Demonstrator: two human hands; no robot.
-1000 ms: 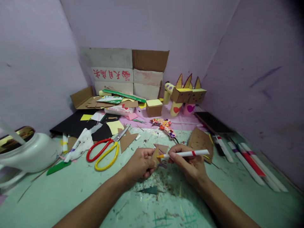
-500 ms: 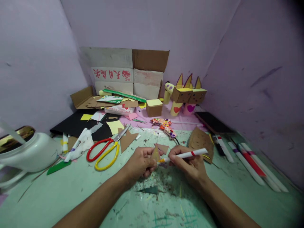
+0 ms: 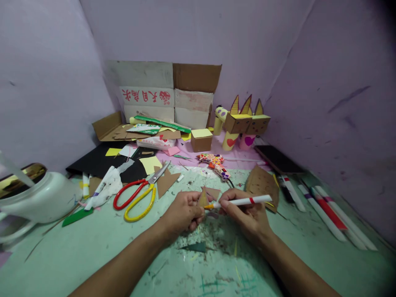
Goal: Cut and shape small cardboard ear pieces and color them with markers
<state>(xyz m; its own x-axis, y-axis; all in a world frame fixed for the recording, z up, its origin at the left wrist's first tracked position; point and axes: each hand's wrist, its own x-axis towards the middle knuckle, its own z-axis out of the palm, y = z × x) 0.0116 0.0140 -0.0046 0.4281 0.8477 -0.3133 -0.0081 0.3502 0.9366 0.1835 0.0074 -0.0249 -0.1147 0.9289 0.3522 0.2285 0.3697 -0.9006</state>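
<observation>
Between the thumb and fingers of my left hand (image 3: 185, 210) is a small pointed cardboard triangle (image 3: 203, 198), its tip upward. My right hand (image 3: 247, 210) grips a white marker (image 3: 244, 201) with a red band and an orange-yellow tip. That tip rests at or very near the triangle's right edge; exact contact is hard to tell. Behind the two hands lies a brown cardboard scrap (image 3: 213, 192). Scissors (image 3: 140, 197) with one red and one yellow handle lie spread to the left of my left hand, partly over another cardboard piece (image 3: 168, 181).
A patterned glue gun (image 3: 218, 165) lies beyond my hands. Cardboard animal figures (image 3: 244, 121) and a small box (image 3: 201, 141) stand at the back. Several markers (image 3: 328, 214) lie at right beside a curved cardboard piece (image 3: 262, 185). A white pot (image 3: 46, 196) stands at far left.
The marker tip has shifted slightly up and left along the triangle's edge. Both hands keep their hold, and the other things stay in place apart from a slight camera shift.
</observation>
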